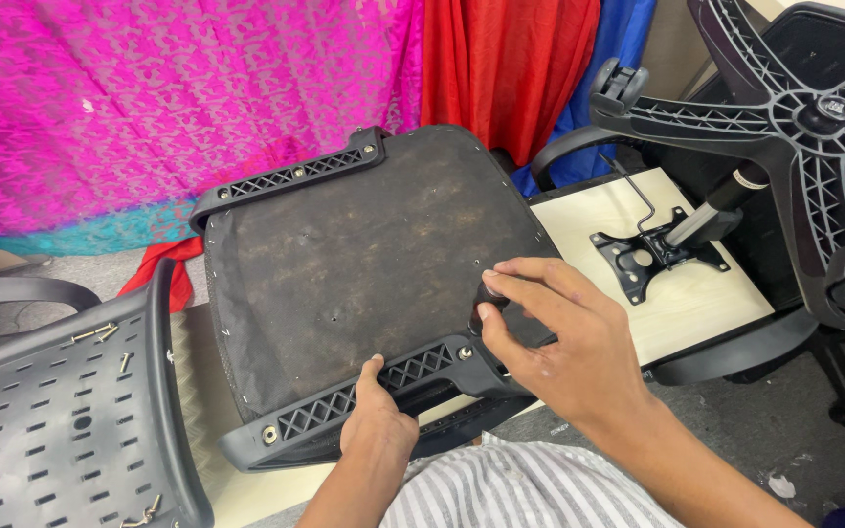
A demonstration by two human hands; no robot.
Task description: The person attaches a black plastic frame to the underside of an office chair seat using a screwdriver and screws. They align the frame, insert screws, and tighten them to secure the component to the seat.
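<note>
One upturned chair seat (364, 244) lies on a pale table (706, 303), its dark fabric underside facing up; two black lattice armrest brackets are fastened to it, the far bracket (290, 178) along the upper edge and the near bracket (364, 391) along the edge closest to the person; one metal tilt plate (643, 256) sits on the table to the right, joined to a gas cylinder and a five-spoked chair base (804, 112) tipped on its side; one perforated plastic backrest (51, 420) at lower left carries several loose screws (100, 334); the left hand (376, 425) reaches up from below, fingers curled closed over the near bracket with the thumb on top; the right hand (559, 337) comes in from the lower right, palm down, fingertips pinched around a small dark round part (490, 291) just above the bracket's right end; what that part is cannot be made out; the left fingers are hidden beneath the bracket; pink, red and blue cloths (198, 98) hang behind
</note>
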